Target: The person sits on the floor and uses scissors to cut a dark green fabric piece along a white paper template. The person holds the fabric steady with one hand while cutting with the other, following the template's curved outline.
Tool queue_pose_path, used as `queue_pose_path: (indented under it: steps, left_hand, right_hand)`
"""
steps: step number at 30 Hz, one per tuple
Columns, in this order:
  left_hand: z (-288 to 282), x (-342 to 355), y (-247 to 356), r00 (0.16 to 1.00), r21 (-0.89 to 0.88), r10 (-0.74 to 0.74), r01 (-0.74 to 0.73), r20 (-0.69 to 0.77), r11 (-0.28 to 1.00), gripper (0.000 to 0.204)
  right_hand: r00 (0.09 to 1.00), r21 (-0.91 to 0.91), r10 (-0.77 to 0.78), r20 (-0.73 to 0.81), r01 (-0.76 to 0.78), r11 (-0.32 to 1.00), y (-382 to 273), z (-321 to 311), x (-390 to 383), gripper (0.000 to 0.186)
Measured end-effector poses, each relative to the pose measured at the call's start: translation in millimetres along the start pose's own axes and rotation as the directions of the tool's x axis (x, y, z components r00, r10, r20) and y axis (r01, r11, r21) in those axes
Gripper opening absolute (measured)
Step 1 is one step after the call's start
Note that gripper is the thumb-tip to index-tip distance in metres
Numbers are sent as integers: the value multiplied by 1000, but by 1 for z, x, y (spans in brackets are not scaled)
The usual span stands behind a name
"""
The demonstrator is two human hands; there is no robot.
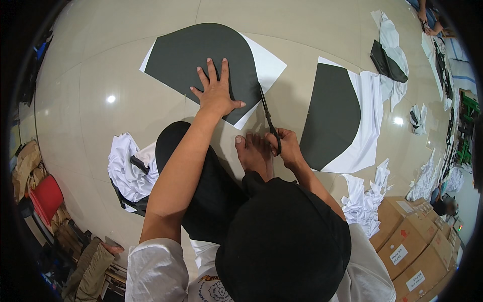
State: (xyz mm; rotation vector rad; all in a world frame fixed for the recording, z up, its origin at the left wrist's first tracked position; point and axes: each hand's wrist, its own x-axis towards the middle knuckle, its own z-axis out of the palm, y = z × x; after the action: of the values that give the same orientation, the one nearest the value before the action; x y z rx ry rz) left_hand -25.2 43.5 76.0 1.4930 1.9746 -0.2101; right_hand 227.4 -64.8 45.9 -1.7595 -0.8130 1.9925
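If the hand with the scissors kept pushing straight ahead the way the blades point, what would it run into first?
The right hand aims the scissors up along the curved edge of the dark sheet; it would likely meet more of that sheet and its white backing.

Brown cardboard boxes (412,251) with white rectangular labels (399,254) stand stacked at the lower right.

Glossy pale tiled floor (126,55), smooth, throwing back lamp glare. Matt dark grey sheet (201,55), flat and smooth, over white cloth (266,63). Dark, dull metal scissors (268,118). Crumpled white fabric scraps (126,166). Matt brown cardboard boxes (407,241). Matt black cloth cap (282,241).
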Motion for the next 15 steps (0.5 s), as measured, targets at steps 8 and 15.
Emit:
queue_pose_path:
  steps: [8, 15]
  left_hand:
    - [-2, -1, 1, 1000, 5, -1, 1, 6, 1000, 148]
    - [-2, -1, 2, 1000, 12, -5, 5, 13, 1000, 148]
  right_hand:
    - [1000, 8, 7, -16, -7, 1000, 4, 1, -1, 25]
    - [1000, 24, -16, -7, 16, 1000, -3, 2, 9, 27]
